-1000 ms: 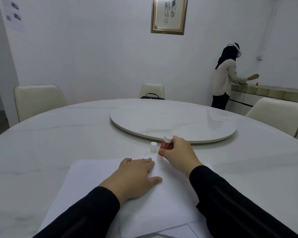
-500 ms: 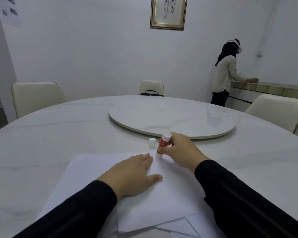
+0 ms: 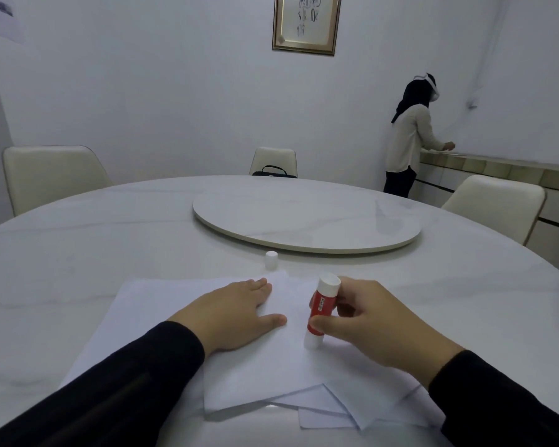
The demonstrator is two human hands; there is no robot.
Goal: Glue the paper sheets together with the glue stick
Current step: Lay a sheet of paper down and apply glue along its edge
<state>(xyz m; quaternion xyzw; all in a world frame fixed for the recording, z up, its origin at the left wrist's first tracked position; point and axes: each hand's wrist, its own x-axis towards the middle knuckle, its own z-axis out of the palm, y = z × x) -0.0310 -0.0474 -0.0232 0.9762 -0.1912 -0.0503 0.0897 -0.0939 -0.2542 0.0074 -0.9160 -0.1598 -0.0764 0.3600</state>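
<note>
Right hand point(image 3: 375, 321) grips glue stick point(image 3: 320, 312) on paper sheets point(image 3: 271, 359); left hand point(image 3: 229, 314) lies flat, cap point(image 3: 271, 260) beyond.

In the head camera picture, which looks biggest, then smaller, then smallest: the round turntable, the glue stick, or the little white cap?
1. Turntable, biggest by far, even though farthest away.
2. Glue stick, helped by being nearer.
3. Cap, smallest.
</note>
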